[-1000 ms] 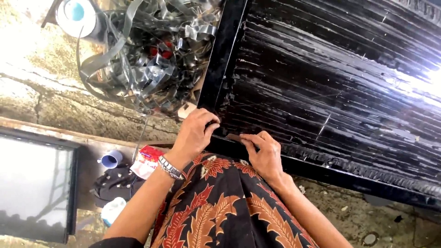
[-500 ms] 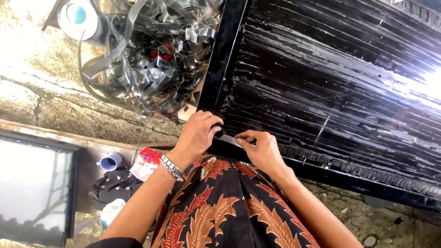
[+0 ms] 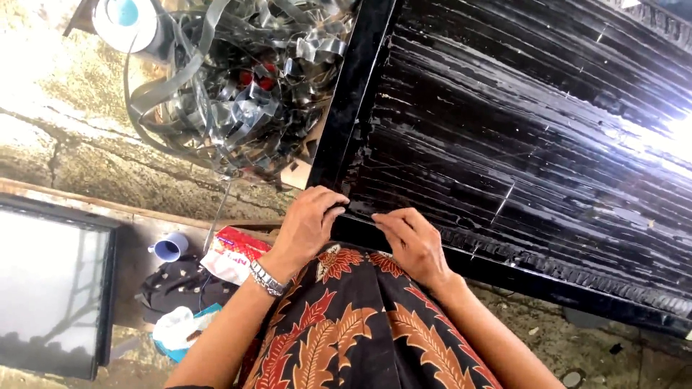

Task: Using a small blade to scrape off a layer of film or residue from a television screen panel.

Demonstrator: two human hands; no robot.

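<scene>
Head view: hands met at black frame's lower-left corner (image 3: 353, 223), centre of picture. Left hand (image 3: 308, 225) curled fingers over frame edge, gripping it. Right hand (image 3: 411, 241) pinched at frame rim, held thing too small to tell. Tangle of metal strips (image 3: 238, 86) at 11 o'clock. Blue cup (image 3: 169, 248) at 8 o'clock, near wrapper.

left hand (image 3: 308, 227) fingers curled | right hand (image 3: 412, 243) fingers pinched

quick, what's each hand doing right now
left hand: fingers curled over the corner of the black frame, gripping it.
right hand: fingertips pinched at the frame's lower edge; whether it holds anything cannot be told.
</scene>
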